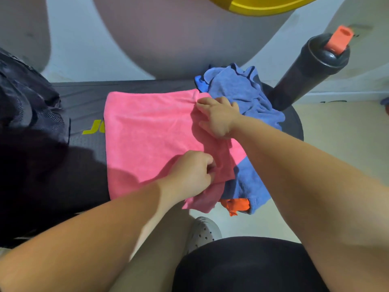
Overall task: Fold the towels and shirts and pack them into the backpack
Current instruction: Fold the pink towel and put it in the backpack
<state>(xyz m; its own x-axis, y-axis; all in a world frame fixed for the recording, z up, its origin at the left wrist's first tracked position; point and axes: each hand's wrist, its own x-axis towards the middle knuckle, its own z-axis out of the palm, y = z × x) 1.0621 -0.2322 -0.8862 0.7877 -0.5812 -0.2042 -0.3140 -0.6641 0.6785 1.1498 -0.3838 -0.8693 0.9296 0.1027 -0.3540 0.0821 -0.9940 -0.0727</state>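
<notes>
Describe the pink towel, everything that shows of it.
The pink towel is a bright, plain, fuzzy cloth that looks like microfibre. It lies spread mostly flat on the dark padded bench, covering part of the bench's yellow lettering. Its right side is lifted and creased over the rumpled blue towel, and its near right corner hangs off the bench edge. The right hand grips its far right edge, and the left hand pinches a fold at the near right.
</notes>
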